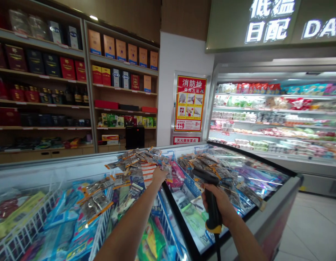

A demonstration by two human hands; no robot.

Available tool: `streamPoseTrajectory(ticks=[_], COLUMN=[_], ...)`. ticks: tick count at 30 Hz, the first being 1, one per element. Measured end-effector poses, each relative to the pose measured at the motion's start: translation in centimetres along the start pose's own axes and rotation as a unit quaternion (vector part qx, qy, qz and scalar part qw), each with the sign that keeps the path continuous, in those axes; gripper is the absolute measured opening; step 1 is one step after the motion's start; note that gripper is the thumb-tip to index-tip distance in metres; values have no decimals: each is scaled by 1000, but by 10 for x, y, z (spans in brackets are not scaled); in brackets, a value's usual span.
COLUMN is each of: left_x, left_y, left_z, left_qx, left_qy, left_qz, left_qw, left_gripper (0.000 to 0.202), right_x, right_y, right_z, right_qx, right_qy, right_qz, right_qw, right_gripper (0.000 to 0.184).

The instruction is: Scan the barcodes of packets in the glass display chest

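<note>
Holding scanner (212,204): right hand (222,203) | freezer (282,206): wire baskets (28,221), blue bags (60,232), orange-edged packets (95,207)

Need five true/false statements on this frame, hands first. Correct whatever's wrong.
1. The right hand grips a scanner. True.
2. The left hand also holds a scanner. False: it reaches out to the pile of packets; its exact finger contact is hard to make out.
3. A cord runs down from the scanner. True.
4. The large poster on the wall is mostly blue. False: it is mostly red, with a yellow border.
5. Boxes stand on the shelves to the left of the poster. True.
</note>
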State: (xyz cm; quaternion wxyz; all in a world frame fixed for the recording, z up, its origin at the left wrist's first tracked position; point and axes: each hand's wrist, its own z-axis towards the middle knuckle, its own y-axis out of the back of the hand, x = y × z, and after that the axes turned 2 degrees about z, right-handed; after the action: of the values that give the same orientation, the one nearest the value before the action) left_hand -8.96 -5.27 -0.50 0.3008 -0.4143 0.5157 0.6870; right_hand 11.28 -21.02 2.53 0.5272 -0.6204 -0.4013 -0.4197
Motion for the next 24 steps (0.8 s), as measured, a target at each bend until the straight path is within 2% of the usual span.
streamPoseTrajectory(ticks=[2,4,6,8,12,18,22,24], left_x=[-2,-7,-14,-23,-35,-40,-42,-42], left_y=[-4,-4,-4,-3,-6,-8,-8,-8], left_z=[6,10,11,12,13,11,11,12], left_qx=[7,22,32,45,55,80,70,58], left_qy=[23,41,52,49,45,25,38,24], left_qz=[-154,-292,-380,-427,-435,-431,-420,-417], left_qw=[988,955,923,902,898,899,904,907], left_gripper=[9,8,10,11,16,19,18,14], right_x=[2,4,4,3,1,-2,-3,-4], right_y=[1,-1,-4,-8,-13,-12,-12,-12], right_z=[-1,-2,-4,-5,-6,-4,-4,-3], right_qx=[4,4,7,17,29,25,31,33], right_qy=[5,11,11,9,21,29,18,8], right_qz=[-6,-10,-15,-30,-72,-72,-63,-60], right_qw=[1000,1000,1000,999,997,997,997,998], right_gripper=[25,25,25,25,28,28,25,25])
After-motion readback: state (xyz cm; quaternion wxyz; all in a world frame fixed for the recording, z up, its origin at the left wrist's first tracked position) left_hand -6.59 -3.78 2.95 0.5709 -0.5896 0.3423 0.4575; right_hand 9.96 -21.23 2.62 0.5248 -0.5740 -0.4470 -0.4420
